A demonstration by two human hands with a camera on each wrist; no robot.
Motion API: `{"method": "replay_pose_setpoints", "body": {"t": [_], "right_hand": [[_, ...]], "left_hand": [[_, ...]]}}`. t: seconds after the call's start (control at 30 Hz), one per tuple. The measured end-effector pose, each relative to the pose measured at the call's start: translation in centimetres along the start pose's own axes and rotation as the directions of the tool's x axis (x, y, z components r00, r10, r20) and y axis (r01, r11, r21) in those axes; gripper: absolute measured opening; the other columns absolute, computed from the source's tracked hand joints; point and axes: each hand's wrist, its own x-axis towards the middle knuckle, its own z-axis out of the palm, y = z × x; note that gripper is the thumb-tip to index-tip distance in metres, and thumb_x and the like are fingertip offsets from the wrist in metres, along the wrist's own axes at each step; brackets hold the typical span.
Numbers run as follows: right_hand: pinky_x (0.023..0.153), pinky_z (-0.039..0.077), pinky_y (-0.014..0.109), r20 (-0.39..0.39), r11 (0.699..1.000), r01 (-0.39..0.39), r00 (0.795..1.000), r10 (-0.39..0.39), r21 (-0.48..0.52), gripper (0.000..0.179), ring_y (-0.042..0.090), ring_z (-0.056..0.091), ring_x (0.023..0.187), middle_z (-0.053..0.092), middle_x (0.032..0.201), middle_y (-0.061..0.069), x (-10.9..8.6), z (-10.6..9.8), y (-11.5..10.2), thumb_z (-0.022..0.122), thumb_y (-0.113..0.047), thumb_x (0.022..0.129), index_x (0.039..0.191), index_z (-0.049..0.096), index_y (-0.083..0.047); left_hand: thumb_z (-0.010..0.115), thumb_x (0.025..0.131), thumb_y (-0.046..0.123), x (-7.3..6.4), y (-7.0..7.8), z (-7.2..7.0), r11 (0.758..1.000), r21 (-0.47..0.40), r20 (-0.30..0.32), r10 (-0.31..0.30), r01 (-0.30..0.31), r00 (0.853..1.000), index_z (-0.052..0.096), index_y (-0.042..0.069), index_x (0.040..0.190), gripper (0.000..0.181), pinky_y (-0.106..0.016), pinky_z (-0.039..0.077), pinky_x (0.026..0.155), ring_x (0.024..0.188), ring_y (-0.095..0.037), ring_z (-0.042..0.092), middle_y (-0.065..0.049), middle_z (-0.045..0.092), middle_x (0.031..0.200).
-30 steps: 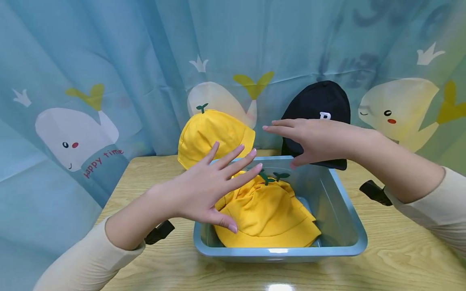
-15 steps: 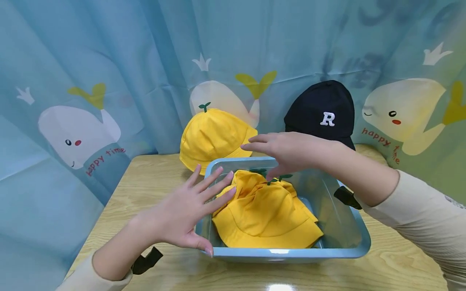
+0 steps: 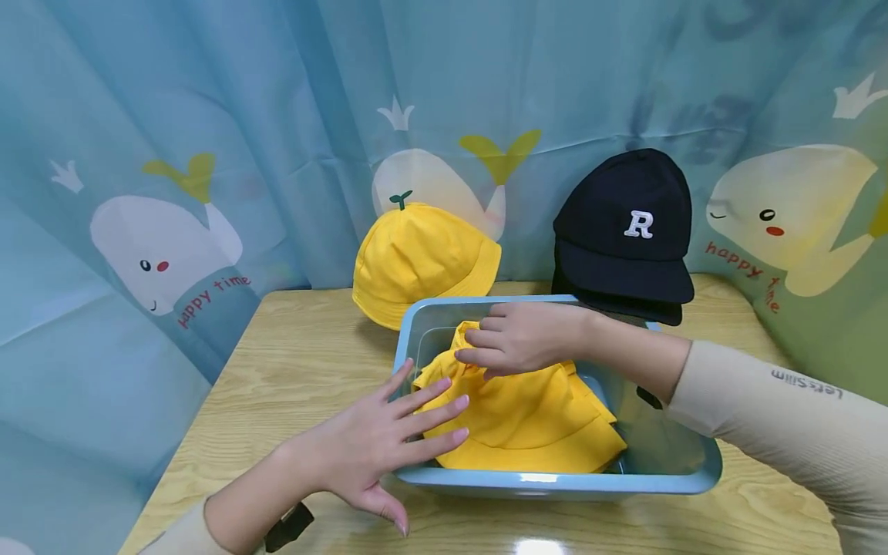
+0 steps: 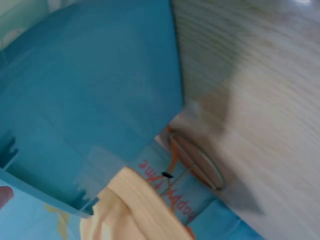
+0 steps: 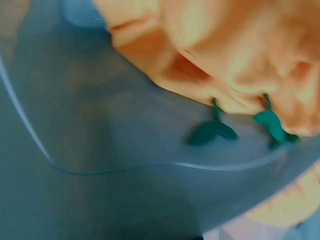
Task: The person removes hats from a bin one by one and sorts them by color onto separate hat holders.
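Observation:
Several yellow bucket hats point(image 3: 534, 416) lie heaped in a blue plastic bin point(image 3: 555, 482). Over the heap's upper left is my right hand point(image 3: 520, 337), fingers bent and reaching toward the hat crowns; whether the fingertips touch the cloth is hard to tell. In the right wrist view, two green sprout trims point(image 5: 212, 131) stick out from the yellow cloth point(image 5: 225, 45) inside the bin; the hand itself is out of sight there. My left hand point(image 3: 378, 439), fingers spread, hovers by the bin's front left corner and grips nothing.
Behind the bin, a yellow bucket hat point(image 3: 423, 258) with a green sprout stands at the left. A black cap point(image 3: 624, 223) with a white R rests on other dark headwear at the right. A blue whale-print curtain point(image 3: 298, 116) backs the wooden table point(image 3: 277, 378).
My right hand has come down and left into the bin, its fingers bending. My left hand has dropped toward the bin's front left. The black cap is uncovered.

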Motion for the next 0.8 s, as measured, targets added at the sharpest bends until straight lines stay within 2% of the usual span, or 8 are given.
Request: {"method": "replay_pose_setpoints", "body": {"t": [0.07,0.2,0.37,0.5,0.67,0.77,0.8], "right_hand": [[0.064,0.046,0.022,0.059,0.999,0.041,0.997,-0.042,0.018,0.042,0.013,0.058,0.072,0.060,0.093,0.000,0.1,0.9,-0.5,0.059,-0.041,0.092,0.120,0.050,-0.012],[0.064,0.047,0.023,0.107,0.994,0.112,0.988,-0.112,0.010,0.044,0.013,0.055,0.068,0.058,0.092,-0.001,0.4,2.5,-1.2,0.057,-0.041,0.093,0.124,0.047,-0.013],[0.067,0.049,0.027,0.104,0.979,0.190,0.978,-0.182,-0.076,0.037,0.015,0.058,0.075,0.061,0.103,0.002,0.7,4.1,-1.9,0.048,-0.037,0.098,0.126,0.045,-0.013],[0.064,0.048,0.027,0.076,0.970,0.221,0.974,-0.214,-0.106,0.026,0.015,0.057,0.078,0.061,0.101,0.000,1.1,5.3,-2.4,0.042,-0.030,0.101,0.120,0.048,-0.014],[0.059,0.044,0.022,0.121,0.983,0.180,0.975,-0.184,0.043,0.021,0.012,0.054,0.068,0.057,0.090,-0.003,1.7,6.7,-3.2,0.040,-0.023,0.101,0.117,0.050,-0.013],[0.057,0.041,0.021,0.189,0.981,0.109,0.972,-0.139,0.159,0.016,0.012,0.050,0.061,0.052,0.085,-0.003,2.0,6.9,-3.6,0.040,-0.019,0.101,0.112,0.049,-0.011],[0.057,0.040,0.021,0.226,0.974,0.065,0.967,-0.114,0.217,0.015,0.012,0.049,0.060,0.051,0.082,-0.003,2.2,6.8,-3.8,0.039,-0.019,0.102,0.111,0.048,-0.011]], "left_hand": [[0.026,0.088,0.074,-0.2,-0.1,0.3,1.000,0.009,0.006,0.010,-0.010,1.000,0.035,0.010,0.147,0.088,-0.067,0.021,0.105,0.141,-0.036,0.025,-0.014,0.030,0.153],[0.034,0.085,0.076,-0.5,-0.2,0.9,0.999,0.029,0.017,0.025,-0.025,1.000,0.029,0.011,0.149,0.092,-0.069,0.027,0.100,0.140,-0.035,0.028,-0.014,0.032,0.152],[0.034,0.084,0.076,-0.6,-0.4,1.4,0.998,0.047,0.000,0.040,-0.040,0.999,0.025,0.010,0.150,0.094,-0.068,0.027,0.099,0.137,-0.037,0.034,-0.016,0.035,0.150],[0.034,0.085,0.076,-0.6,-0.4,1.6,0.998,0.052,-0.017,0.046,-0.045,0.999,0.024,0.009,0.150,0.094,-0.068,0.027,0.100,0.135,-0.035,0.036,-0.016,0.037,0.149],[0.031,0.086,0.075,-0.7,-0.2,1.8,0.998,0.049,-0.019,0.039,-0.038,0.999,0.024,0.009,0.150,0.092,-0.068,0.025,0.101,0.134,-0.036,0.038,-0.015,0.038,0.148],[0.026,0.088,0.074,-0.8,-0.1,1.8,0.999,0.044,-0.016,0.031,-0.030,0.999,0.024,0.010,0.151,0.090,-0.068,0.025,0.101,0.135,-0.036,0.037,-0.015,0.036,0.150],[0.025,0.088,0.074,-0.8,-0.1,1.8,0.999,0.039,-0.015,0.028,-0.027,1.000,0.023,0.010,0.151,0.090,-0.068,0.024,0.102,0.135,-0.036,0.037,-0.014,0.034,0.151]]}}
